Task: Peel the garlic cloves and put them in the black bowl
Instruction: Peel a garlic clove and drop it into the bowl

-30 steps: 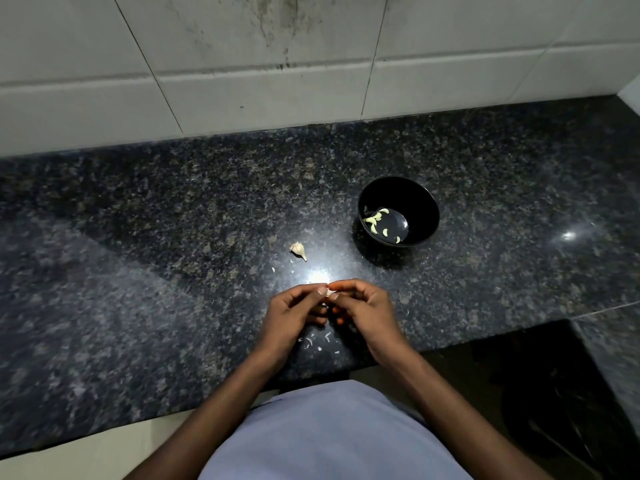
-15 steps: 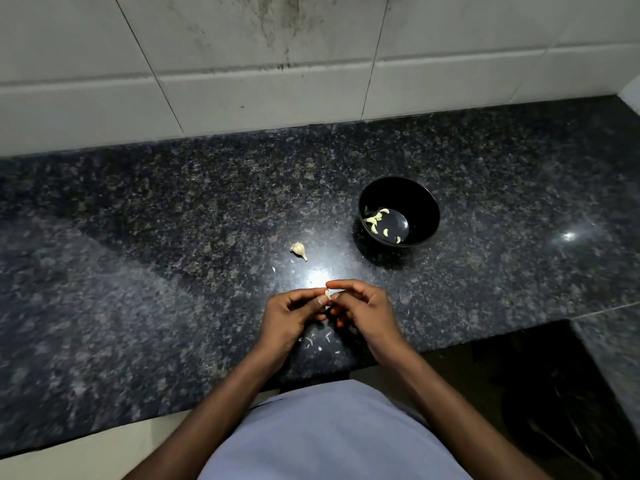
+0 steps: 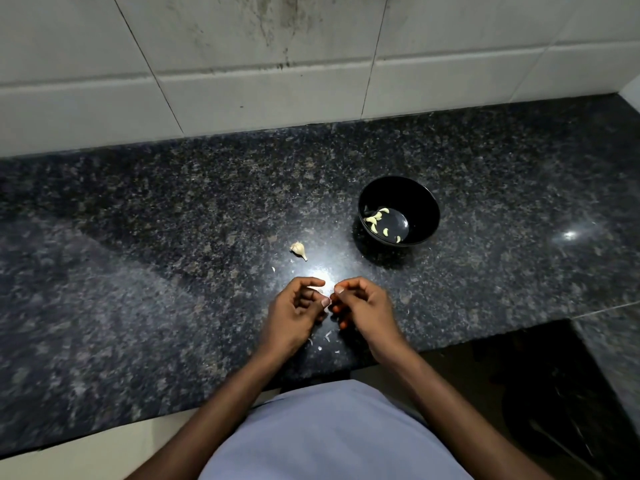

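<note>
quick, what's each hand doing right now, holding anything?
Left hand: fingers curled, thumb beside the right fingertips; what it holds, if anything, cannot be told.
Right hand: fingers curled, pinching at something too small to identify.

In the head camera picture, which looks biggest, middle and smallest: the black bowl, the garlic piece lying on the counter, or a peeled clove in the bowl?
1. black bowl
2. garlic piece on the counter
3. peeled clove in the bowl
</note>
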